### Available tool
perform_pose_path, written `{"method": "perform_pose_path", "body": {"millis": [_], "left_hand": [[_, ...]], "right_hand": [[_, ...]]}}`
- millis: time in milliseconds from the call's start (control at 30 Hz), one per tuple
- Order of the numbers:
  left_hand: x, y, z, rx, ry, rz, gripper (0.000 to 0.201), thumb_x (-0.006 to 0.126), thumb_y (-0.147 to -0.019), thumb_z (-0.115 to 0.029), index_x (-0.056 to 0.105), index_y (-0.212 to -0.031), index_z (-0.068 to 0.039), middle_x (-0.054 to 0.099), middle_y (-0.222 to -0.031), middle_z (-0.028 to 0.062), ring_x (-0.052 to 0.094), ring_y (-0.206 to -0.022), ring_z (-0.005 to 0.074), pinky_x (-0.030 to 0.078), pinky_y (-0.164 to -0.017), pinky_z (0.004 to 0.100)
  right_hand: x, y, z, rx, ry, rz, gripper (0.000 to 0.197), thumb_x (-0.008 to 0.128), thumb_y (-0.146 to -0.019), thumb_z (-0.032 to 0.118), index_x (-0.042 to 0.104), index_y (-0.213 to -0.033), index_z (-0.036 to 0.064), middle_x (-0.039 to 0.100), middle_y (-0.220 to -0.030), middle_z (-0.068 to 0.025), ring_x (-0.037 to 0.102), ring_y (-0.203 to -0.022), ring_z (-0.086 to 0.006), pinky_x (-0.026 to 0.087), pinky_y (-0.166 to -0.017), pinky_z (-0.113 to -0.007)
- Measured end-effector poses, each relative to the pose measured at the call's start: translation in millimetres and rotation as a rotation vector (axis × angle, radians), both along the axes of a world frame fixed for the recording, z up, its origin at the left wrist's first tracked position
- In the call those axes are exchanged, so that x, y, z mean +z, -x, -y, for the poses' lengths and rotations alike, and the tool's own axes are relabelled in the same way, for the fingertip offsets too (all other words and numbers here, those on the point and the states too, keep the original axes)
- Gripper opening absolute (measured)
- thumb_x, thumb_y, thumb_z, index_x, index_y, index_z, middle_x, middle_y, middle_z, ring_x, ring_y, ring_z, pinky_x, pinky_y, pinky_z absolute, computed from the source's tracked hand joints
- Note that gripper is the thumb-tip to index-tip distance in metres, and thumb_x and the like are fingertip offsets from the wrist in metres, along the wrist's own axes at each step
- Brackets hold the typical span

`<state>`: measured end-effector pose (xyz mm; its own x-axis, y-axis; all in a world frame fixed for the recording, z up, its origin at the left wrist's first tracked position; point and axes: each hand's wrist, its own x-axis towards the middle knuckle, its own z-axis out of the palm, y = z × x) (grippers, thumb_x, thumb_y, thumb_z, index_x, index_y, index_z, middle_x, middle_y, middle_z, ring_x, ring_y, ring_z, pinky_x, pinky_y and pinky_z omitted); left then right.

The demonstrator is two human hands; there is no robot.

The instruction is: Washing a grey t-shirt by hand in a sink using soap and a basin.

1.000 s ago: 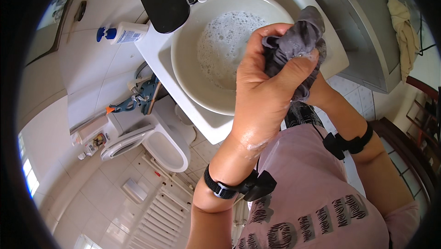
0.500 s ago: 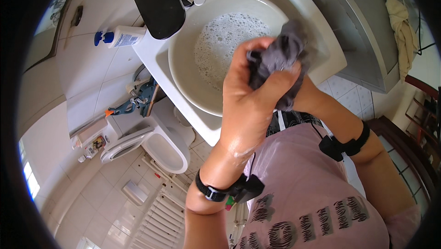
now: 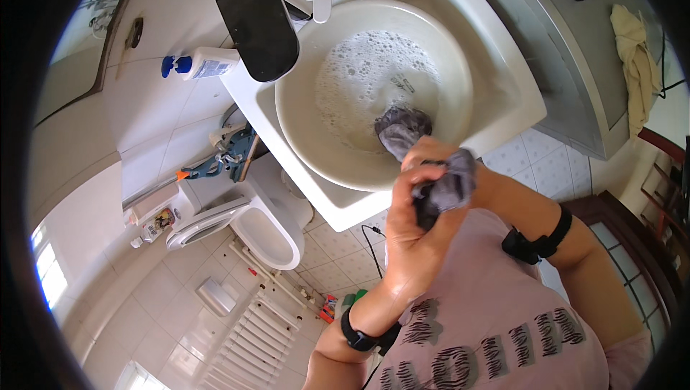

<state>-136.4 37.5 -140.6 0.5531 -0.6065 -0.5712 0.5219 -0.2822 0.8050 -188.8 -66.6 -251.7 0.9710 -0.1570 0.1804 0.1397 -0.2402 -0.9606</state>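
Head view: your left hand, right hand clench grey cloth; long axis points eleven o'clock, right nearer basin.

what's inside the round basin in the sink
Foamy water, a small dark mark, and one end of the gray cloth overlapping the water. Whatever lies under foam and cloth is covered.

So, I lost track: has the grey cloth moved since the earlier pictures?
Yes: judged against the white sink, the grey cloth has shifted down the view, toward the sink's near edge.
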Motion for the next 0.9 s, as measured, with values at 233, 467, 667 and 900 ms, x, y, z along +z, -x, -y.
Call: {"method": "perform_pose_path", "body": {"millis": [233,467,667,900], "left_hand": [[-2.5,-11.2,39.2,-0.150,0.269,0.265,0.037,0.064,-0.076,0.004,0.047,-0.107,-0.007,0.050,-0.106,0.0037,0.048,-0.097,0.0117,0.037,-0.088,0.0248],[-77.9,-103.4,49.6,0.468,0.245,-0.495,0.025,0.056,-0.082,-0.008,0.049,-0.106,-0.005,0.058,-0.094,0.0091,0.059,-0.085,0.0219,0.050,-0.078,0.0349],[-168.6,-118.2,9.0,0.358,0.178,-0.313,0.031,0.054,-0.086,-0.028,0.050,-0.114,-0.014,0.056,-0.101,0.0076,0.057,-0.089,0.0228,0.051,-0.069,0.0374],[-139.3,-108.3,17.4,0.280,0.536,-0.794,0.043,0.042,-0.089,-0.047,0.056,-0.102,-0.008,0.061,-0.088,0.0104,0.060,-0.082,0.0239,0.048,-0.080,0.0391]], "right_hand": [[-11.9,9.6,34.3,-0.159,0.004,-0.025,0.035,0.068,-0.073,0.017,0.055,-0.103,0.0060,0.056,-0.106,-0.0103,0.054,-0.097,-0.0207,0.043,-0.083,-0.032],[21.5,-29.3,49.9,-0.296,-0.673,-0.342,0.054,0.048,-0.066,-0.007,0.051,-0.118,0.0077,0.056,-0.111,-0.0065,0.056,-0.098,-0.0164,0.043,-0.089,-0.030],[28.3,-81.0,-3.4,-0.177,0.124,-0.138,0.022,0.064,-0.078,0.021,0.061,-0.095,0.0078,0.061,-0.082,-0.0142,0.060,-0.072,-0.0324,0.049,-0.069,-0.036],[10.7,-87.4,2.8,-0.270,0.346,-0.146,0.028,0.057,-0.080,0.032,0.056,-0.071,0.0053,0.060,-0.067,-0.0161,0.059,-0.057,-0.0343,0.048,-0.054,-0.043]]}}
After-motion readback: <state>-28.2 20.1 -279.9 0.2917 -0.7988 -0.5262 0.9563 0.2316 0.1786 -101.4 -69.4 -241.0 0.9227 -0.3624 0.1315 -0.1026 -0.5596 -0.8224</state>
